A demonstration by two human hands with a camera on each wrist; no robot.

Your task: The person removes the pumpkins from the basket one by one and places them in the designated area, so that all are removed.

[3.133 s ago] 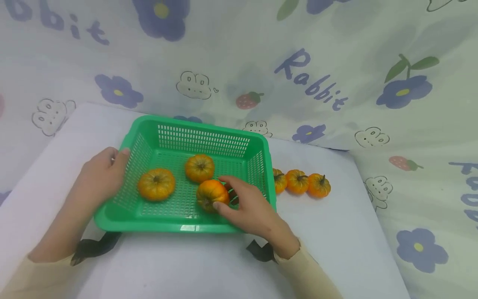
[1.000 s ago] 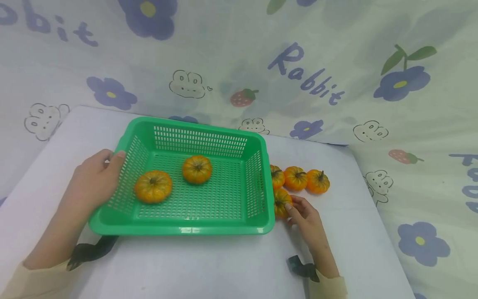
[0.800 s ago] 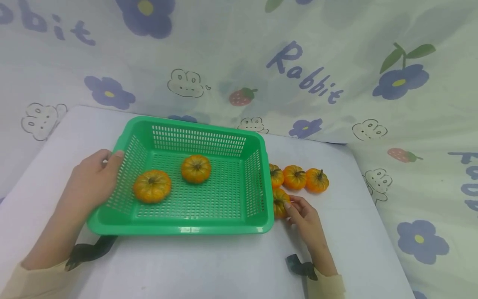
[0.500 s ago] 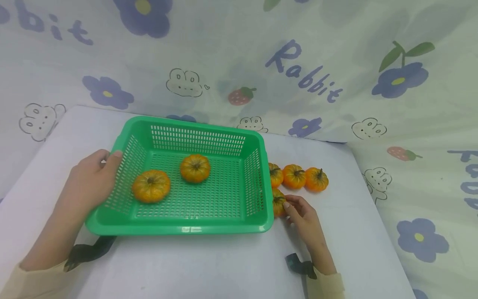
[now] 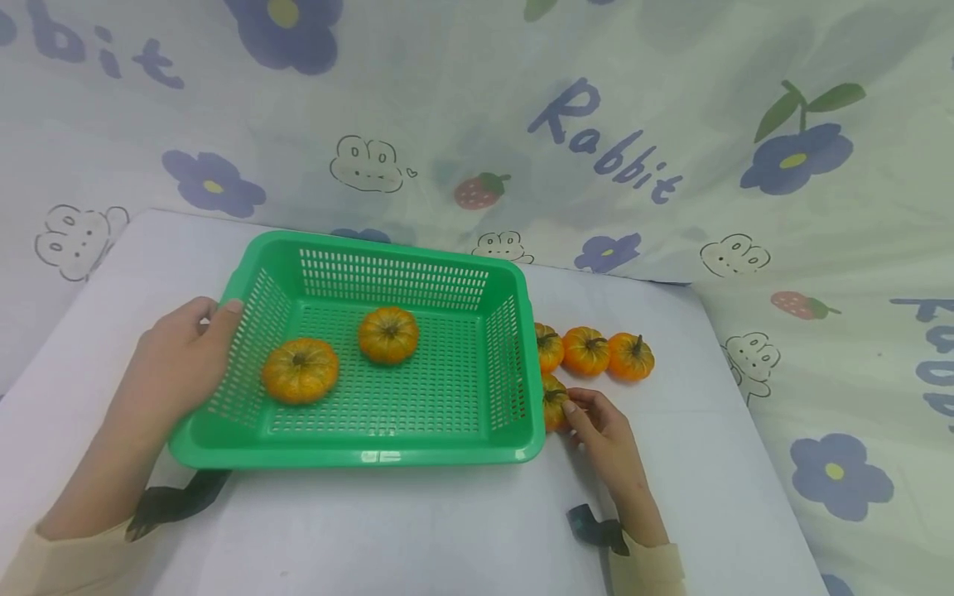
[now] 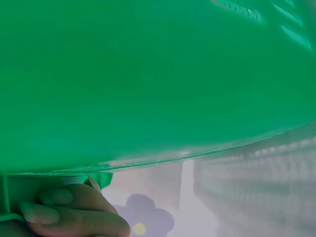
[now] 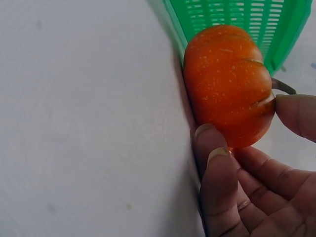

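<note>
My left hand (image 5: 175, 356) grips the left rim of a green plastic basket (image 5: 365, 457), its thumb over the edge; in the left wrist view, curled fingers (image 6: 79, 222) show under the basket rim. Inside the basket sit two small yellow-orange pumpkins, one at the left (image 5: 301, 371) and one near the middle (image 5: 388, 335). Just outside the basket's right wall, my right hand (image 5: 607, 439) holds another small pumpkin (image 5: 554, 406) between thumb and fingers. In the right wrist view this orange pumpkin (image 7: 227, 84) rests down at the white table, stem toward the thumb, partly in front of the basket.
Behind the held pumpkin, a row of three small pumpkins runs right from the basket: one partly hidden by its wall (image 5: 550, 348), one in the middle (image 5: 585, 351), one at the end (image 5: 630, 357). A patterned curtain (image 5: 447, 108) hangs behind the white table (image 5: 417, 530).
My right hand has carried the pumpkin out of the basket, over its right wall, down beside it in front of the row. The left hand keeps its grip on the rim.
</note>
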